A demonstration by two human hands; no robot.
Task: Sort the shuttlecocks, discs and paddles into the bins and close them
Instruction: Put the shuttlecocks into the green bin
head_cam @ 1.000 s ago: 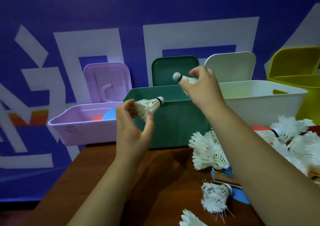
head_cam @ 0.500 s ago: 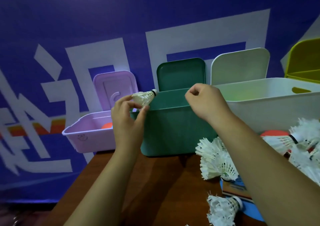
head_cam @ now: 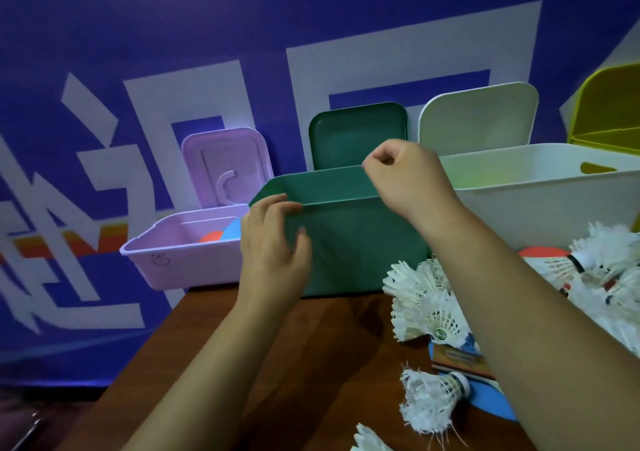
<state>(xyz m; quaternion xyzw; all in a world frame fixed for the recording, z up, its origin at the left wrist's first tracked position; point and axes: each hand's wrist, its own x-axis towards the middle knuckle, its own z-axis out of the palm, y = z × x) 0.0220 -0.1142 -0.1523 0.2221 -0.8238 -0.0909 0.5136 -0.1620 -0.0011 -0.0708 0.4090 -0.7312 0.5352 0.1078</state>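
Both hands hold nothing: my left hand (head_cam: 273, 242) rests loose-fingered at the green bin (head_cam: 363, 242) rim, my right hand (head_cam: 405, 180) is curled above it. Shuttlecock sorting is under way. The next move calls for a fresh pick from the shuttlecocks (head_cam: 426, 305) at four o'clock.

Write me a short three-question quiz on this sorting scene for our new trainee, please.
1. True or false: the lid of the green bin stands open.
2. Which bin shows the orange and blue discs inside? A: purple bin. B: white bin. C: yellow bin.
3. Fill in: the loose shuttlecocks lie on the ____.

Key: 1 true. 2 A. 3 table.
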